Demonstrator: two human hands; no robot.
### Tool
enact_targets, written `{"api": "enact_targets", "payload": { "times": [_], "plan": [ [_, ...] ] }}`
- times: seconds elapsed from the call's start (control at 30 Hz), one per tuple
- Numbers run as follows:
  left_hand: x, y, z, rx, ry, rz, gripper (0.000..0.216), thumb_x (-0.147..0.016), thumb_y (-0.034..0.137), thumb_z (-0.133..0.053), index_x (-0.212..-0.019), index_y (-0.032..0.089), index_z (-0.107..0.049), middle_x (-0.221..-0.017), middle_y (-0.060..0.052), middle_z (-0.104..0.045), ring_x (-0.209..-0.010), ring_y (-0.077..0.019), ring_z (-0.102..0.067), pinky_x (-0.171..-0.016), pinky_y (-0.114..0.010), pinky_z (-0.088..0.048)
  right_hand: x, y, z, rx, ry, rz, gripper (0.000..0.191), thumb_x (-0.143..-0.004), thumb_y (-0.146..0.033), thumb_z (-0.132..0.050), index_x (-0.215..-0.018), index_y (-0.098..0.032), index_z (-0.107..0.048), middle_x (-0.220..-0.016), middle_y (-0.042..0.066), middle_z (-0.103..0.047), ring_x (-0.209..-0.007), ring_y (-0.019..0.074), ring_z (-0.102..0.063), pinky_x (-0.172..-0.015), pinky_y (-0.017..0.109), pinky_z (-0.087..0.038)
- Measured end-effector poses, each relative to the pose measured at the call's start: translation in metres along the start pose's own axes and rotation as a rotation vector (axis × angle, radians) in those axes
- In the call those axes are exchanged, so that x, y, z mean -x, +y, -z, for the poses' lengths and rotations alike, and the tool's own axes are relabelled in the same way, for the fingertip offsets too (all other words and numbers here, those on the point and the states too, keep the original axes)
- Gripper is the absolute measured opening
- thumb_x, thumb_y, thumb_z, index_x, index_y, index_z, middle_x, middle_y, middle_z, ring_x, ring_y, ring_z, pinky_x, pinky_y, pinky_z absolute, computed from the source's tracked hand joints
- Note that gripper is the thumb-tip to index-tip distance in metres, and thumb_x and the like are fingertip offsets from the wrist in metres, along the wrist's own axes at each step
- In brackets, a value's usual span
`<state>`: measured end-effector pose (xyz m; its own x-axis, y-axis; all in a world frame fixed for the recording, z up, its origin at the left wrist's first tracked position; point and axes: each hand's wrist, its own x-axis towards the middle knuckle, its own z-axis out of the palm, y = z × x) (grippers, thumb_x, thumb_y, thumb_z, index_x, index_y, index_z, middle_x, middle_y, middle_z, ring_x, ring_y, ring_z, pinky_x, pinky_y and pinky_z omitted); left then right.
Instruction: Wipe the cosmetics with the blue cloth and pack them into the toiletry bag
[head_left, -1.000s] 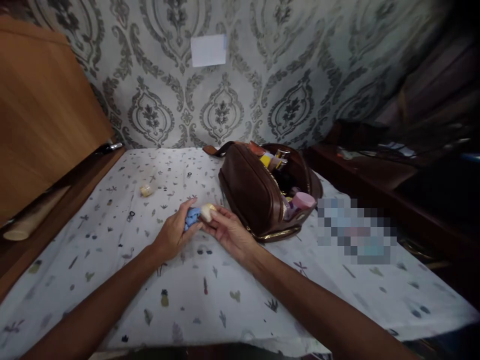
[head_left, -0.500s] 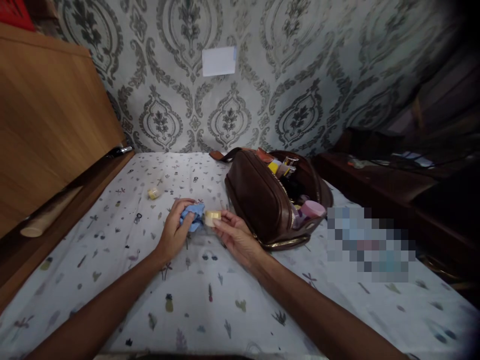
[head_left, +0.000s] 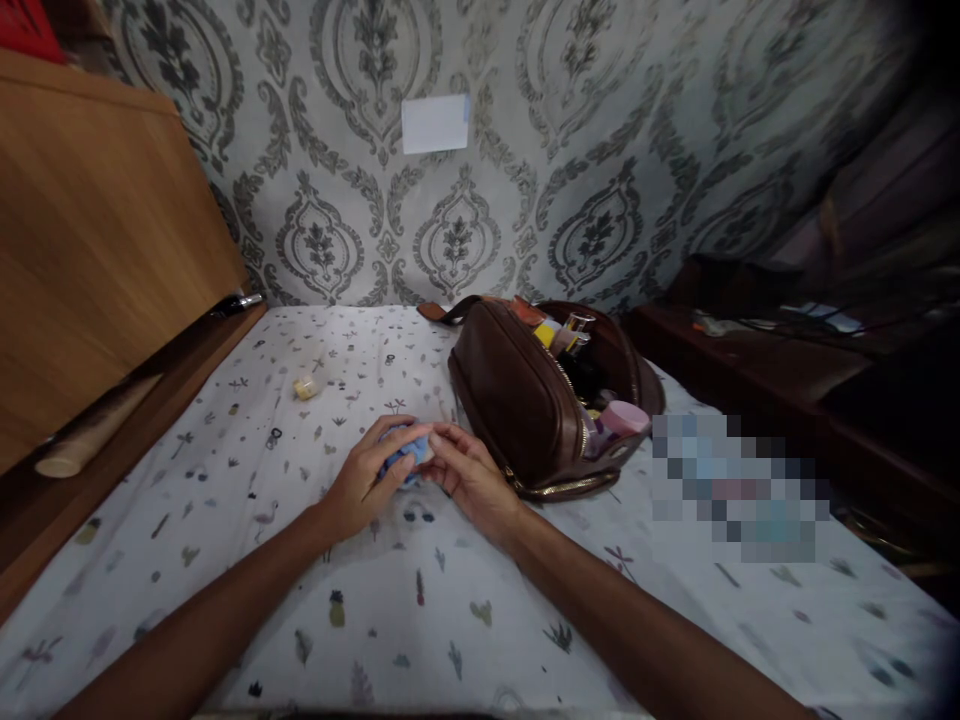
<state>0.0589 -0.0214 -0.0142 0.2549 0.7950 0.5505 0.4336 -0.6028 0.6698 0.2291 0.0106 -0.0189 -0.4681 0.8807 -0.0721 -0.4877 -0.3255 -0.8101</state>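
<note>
My left hand (head_left: 377, 470) is closed around a crumpled blue cloth (head_left: 406, 455), fingers over its top and thumb across its front. The closed right hand (head_left: 472, 470) meets it from the right, fingertips pressed against the cloth. A small jar with a yellow band, seen in the right fingers half a second ago, is now almost wholly hidden between the cloth and the fingers. Just right of the hands stands a brown leather bag (head_left: 502, 390), unzipped, with a pink-lidded container (head_left: 625, 417) and several other items inside.
A small clear item with a yellow part (head_left: 304, 387) lies on the patterned white sheet (head_left: 300, 600). At left are a wooden panel (head_left: 105, 240) and a pale roll (head_left: 97, 430). Patterned wallpaper (head_left: 457, 240) rises behind. A blurred-out patch (head_left: 742, 490) covers something at right.
My left hand has moved right and slightly down with the cloth, bringing it against the small jar in my right fingers. The jar has become mostly covered.
</note>
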Motion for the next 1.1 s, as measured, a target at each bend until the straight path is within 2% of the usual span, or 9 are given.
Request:
{"api": "enact_targets", "payload": {
  "times": [0.1,0.23,0.43,0.6,0.87,1.1],
  "plan": [
    [-0.001,0.001,0.001,0.051,-0.003,0.043,0.032,-0.100,0.037,-0.047,-0.123,0.022,-0.063,-0.126,-0.012,-0.064,-0.127,-0.0265,-0.055,-0.109,-0.044,-0.043,-0.002,0.001,0.001,0.014,0.030,0.016,0.041,-0.063,-0.043,-0.091,-0.082,-0.018,-0.065,-0.071,-0.003,-0.068,-0.064,0.0105,-0.063,-0.062,0.023,-0.049],
    [-0.002,0.006,0.003,0.103,-0.019,0.182,0.023,-0.096,0.036,-0.053,-0.113,0.022,-0.061,-0.129,-0.011,-0.063,-0.122,-0.0254,-0.058,-0.107,-0.041,-0.045,-0.003,0.002,0.001,0.015,0.043,0.032,0.041,-0.060,-0.041,-0.092,-0.079,-0.019,-0.063,-0.074,-0.003,-0.067,-0.066,0.0097,-0.060,-0.063,0.023,-0.048],
    [-0.003,0.008,0.004,0.163,0.032,0.266,0.024,-0.088,0.034,-0.060,-0.109,0.022,-0.055,-0.117,-0.008,-0.061,-0.109,-0.0233,-0.058,-0.093,-0.035,-0.048,-0.003,0.005,0.002,0.028,0.042,0.051,0.040,-0.059,-0.036,-0.093,-0.089,-0.021,-0.071,-0.088,-0.001,-0.070,-0.078,0.0115,-0.062,-0.072,0.025,-0.050],
    [-0.004,0.007,0.005,0.221,0.033,0.349,0.025,-0.087,0.033,-0.061,-0.108,0.022,-0.054,-0.106,-0.005,-0.060,-0.099,-0.0206,-0.058,-0.081,-0.030,-0.049,-0.004,0.008,0.006,0.107,0.040,0.079,0.045,-0.058,-0.032,-0.093,-0.097,-0.022,-0.074,-0.090,-0.001,-0.071,-0.079,0.0121,-0.063,-0.076,0.026,-0.048],
    [-0.005,0.007,0.006,0.204,0.051,0.379,0.020,-0.089,0.036,-0.059,-0.104,0.023,-0.056,-0.098,-0.001,-0.058,-0.088,-0.0158,-0.055,-0.078,-0.026,-0.046,-0.002,0.007,0.006,0.169,0.023,0.100,0.043,-0.062,-0.031,-0.090,-0.102,-0.024,-0.074,-0.095,0.000,-0.072,-0.085,0.0143,-0.063,-0.081,0.029,-0.050],
    [-0.007,0.001,0.006,0.336,0.099,0.467,0.020,-0.085,0.040,-0.063,-0.090,0.021,-0.055,-0.083,0.003,-0.053,-0.073,-0.0120,-0.049,-0.066,-0.022,-0.042,-0.003,0.012,0.010,0.241,-0.080,0.134,0.043,-0.065,-0.029,-0.090,-0.105,-0.025,-0.074,-0.096,0.001,-0.073,-0.093,0.0167,-0.065,-0.086,0.032,-0.052]
  ]
}}
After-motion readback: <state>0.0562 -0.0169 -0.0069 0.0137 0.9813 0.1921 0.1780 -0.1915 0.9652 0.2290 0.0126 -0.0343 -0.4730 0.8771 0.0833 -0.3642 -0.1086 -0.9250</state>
